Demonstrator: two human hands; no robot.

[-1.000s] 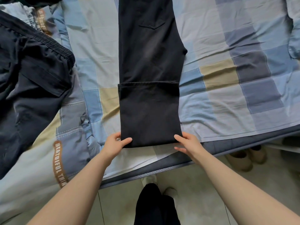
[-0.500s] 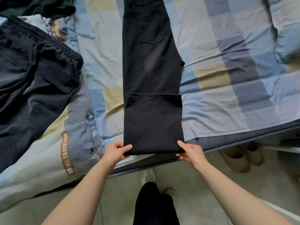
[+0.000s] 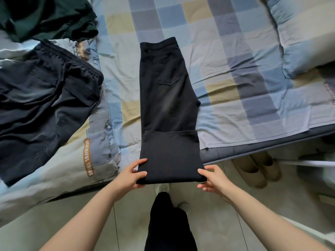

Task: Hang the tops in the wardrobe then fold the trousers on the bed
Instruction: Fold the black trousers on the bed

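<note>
Black trousers (image 3: 166, 98) lie lengthwise on the checked bed sheet (image 3: 235, 73), waistband far from me, legs folded back over themselves at the near end. That folded end hangs past the bed's edge. My left hand (image 3: 133, 175) pinches its left corner, thumb on top. My right hand (image 3: 211, 179) grips its right corner. A second pair of dark navy trousers (image 3: 41, 105) lies spread out on the left, on a pale quilt (image 3: 72, 171).
A dark green garment (image 3: 45, 17) is bunched at the far left. A pillow-like quilt roll (image 3: 304, 37) sits at the far right. Beige slippers (image 3: 257, 169) stand on the tiled floor by the bed edge. My own dark-clad legs (image 3: 168, 223) are below.
Both hands have pulled the folded end of the black trousers toward me, past the bed edge, and lifted it slightly. The waistband has come into view.
</note>
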